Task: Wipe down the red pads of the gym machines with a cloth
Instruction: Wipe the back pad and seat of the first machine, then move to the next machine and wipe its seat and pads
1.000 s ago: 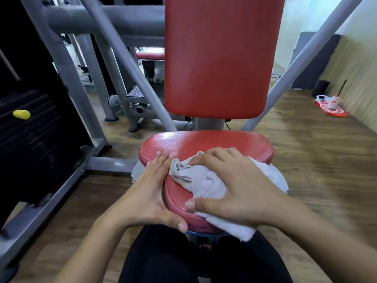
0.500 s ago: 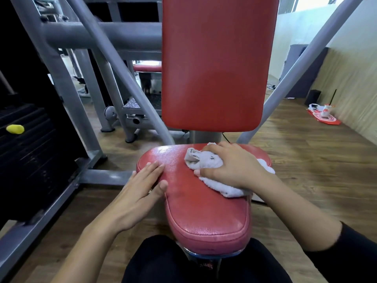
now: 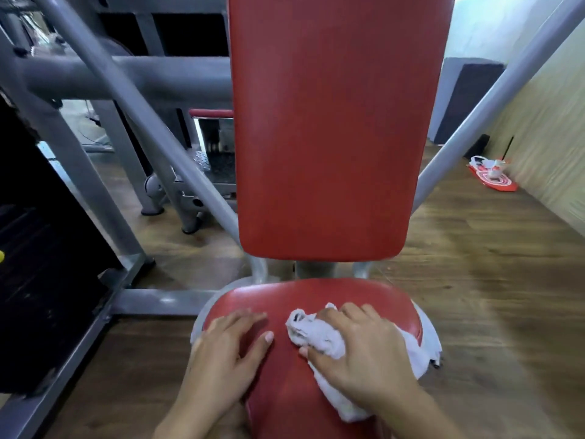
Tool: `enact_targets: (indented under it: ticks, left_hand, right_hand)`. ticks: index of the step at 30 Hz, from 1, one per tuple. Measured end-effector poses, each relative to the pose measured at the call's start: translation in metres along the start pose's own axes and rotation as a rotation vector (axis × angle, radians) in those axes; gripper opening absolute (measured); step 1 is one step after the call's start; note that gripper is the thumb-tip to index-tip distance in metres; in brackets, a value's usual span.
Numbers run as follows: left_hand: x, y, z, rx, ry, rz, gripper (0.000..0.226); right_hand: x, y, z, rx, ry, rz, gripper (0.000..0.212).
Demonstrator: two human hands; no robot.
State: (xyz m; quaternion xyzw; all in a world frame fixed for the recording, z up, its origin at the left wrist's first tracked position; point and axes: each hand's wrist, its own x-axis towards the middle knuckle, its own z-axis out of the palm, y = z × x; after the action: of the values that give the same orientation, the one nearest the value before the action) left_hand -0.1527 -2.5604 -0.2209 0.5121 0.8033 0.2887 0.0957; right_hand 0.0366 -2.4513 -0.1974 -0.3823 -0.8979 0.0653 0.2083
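The right hand [image 3: 364,353] presses a cloth [image 3: 319,337] onto the seat [image 3: 285,391], fingers curled over it; the left hand [image 3: 221,353] rests flat beside it, fingers straight.

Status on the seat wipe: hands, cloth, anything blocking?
Left hand flat on seat pad, open. Right hand holds white cloth pressed on the same pad. Neither hand on backrest pad; nothing else on the seat.

The right hand [image 3: 364,353] grips a bunched white cloth [image 3: 316,334] on the red seat [image 3: 316,293]; part of the cloth hangs over the seat's right edge. The left hand [image 3: 221,353] lies flat on the seat's left side. The red backrest [image 3: 329,137] stands upright behind, against the grey frame [image 3: 158,77].
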Motion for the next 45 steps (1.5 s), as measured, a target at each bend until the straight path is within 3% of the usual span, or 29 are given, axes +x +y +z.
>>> enact_targets:
  ticks: [7,11,14,18,23,32,45]
  left_hand:
    - [-0.001,0.07,-0.061,0.001,-0.134,-0.102,0.067]
    - [-0.011,0.135,-0.112,0.033,-0.242,-0.089,0.036]
    - [-0.023,0.188,-0.146,0.017,-0.32,-0.033,0.033]
    - [-0.04,0.255,-0.178,0.044,-0.424,0.063,0.035]
    - [-0.057,0.338,-0.193,0.096,-0.487,0.23,0.035]
    - [-0.068,0.475,-0.138,0.12,-0.531,0.468,0.043]
    - [-0.128,0.748,0.023,0.102,-0.543,0.534,0.035]
  right_hand:
    - [0.0,-0.014,-0.066,0.047,-0.048,0.312,0.047]
    - [-0.014,-0.024,-0.151,0.066,-0.209,0.502,0.071]
    - [-0.032,-0.034,-0.218,0.066,-0.191,0.605,0.064]
    - [-0.063,-0.039,-0.298,0.047,-0.171,0.751,0.035]
    - [-0.106,-0.021,-0.366,0.044,-0.098,0.92,0.039]
    - [-0.174,0.075,-0.456,0.008,0.017,1.063,0.042]
    - [-0.304,0.302,-0.608,-0.038,0.087,1.138,0.041]
